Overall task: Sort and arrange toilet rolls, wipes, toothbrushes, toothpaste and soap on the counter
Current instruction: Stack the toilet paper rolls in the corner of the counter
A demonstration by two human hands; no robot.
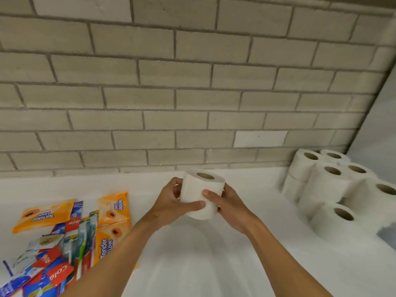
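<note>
A white toilet roll [198, 189] is held upright above the white counter [246, 185], its cardboard core facing up. My left hand [171, 202] grips its left side with the thumb across the front. My right hand [227, 202] grips its right side, thumb on the front as well. Several more toilet rolls [330, 185] stand stacked in the right corner. At the left lies a mixed heap: orange wipes packs [42, 215], red and blue toothpaste boxes [53, 269], packaged toothbrushes [82, 239] and a white soap box [20, 261].
A grey brick-pattern tiled wall [171, 93] runs along the back of the counter. A white sink basin [192, 264] sits below my forearms. A plain wall panel [377, 136] closes off the right side behind the stacked rolls.
</note>
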